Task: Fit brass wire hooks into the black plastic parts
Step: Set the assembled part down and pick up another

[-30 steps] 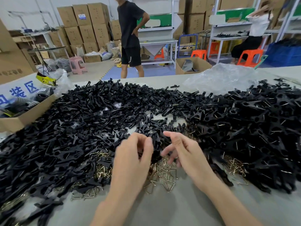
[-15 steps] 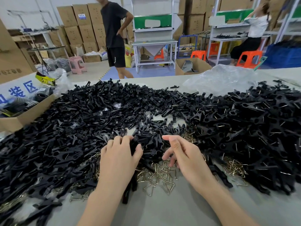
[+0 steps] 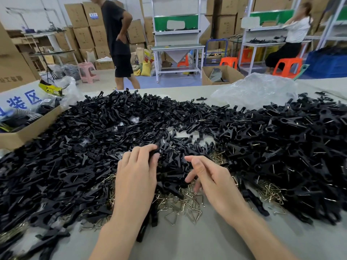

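A wide heap of black plastic parts (image 3: 75, 147) covers the grey table (image 3: 187, 243); the parts on the right (image 3: 300, 147) show brass wire in them. Loose brass wire hooks (image 3: 184, 203) lie in front of me, with more further right (image 3: 270, 192). My left hand (image 3: 137, 177) lies palm down on the heap, its fingertips and thumb curled round a black part (image 3: 153, 153). Beside it, my right hand (image 3: 212, 177) hovers above the loose hooks with the thumb stuck out and the fingers loosely bent downward; I see nothing held in it.
An open cardboard box (image 3: 28, 132) stands at the table's left edge. A crumpled clear plastic bag (image 3: 257, 91) lies at the back right. Beyond the table one person (image 3: 118, 44) stands and another (image 3: 293, 34) sits at a bench among stacked cartons.
My left hand has moved forward into the heap and closed its fingertips on a black part. My right hand stayed nearly in place. The standing person walked left.
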{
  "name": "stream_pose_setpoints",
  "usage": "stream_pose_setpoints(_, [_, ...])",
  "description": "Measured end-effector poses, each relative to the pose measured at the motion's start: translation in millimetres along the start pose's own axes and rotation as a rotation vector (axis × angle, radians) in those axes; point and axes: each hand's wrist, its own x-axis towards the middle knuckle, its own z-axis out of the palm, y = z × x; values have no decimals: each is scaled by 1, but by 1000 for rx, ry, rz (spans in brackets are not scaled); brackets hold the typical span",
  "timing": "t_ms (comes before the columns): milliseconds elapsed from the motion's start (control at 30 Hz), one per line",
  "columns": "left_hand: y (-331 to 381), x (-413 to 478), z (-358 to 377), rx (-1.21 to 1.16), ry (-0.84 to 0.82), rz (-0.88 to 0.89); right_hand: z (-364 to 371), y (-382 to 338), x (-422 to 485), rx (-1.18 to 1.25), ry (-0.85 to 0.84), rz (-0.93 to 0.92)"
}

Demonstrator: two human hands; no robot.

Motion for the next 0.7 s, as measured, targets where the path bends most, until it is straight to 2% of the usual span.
stream_pose_setpoints(133, [13, -3, 2, -324, -51, 15, 5, -6, 1, 236, -56, 32])
stream_pose_setpoints(233, [28, -10, 7, -480, -115, 10, 10, -9, 3, 363, -84, 62])
stream_pose_setpoints(367, [34, -14, 8, -580, -172, -79, 8, -8, 3, 425, -36, 47])
stream_pose_setpoints(533, [39, -17, 9, -592, -168, -94, 11, -9, 3, 460, -27, 50])
stream_pose_setpoints(700, [36, -14, 5, -595, -75, -156, 6, -9, 8, 603, 57, 123])
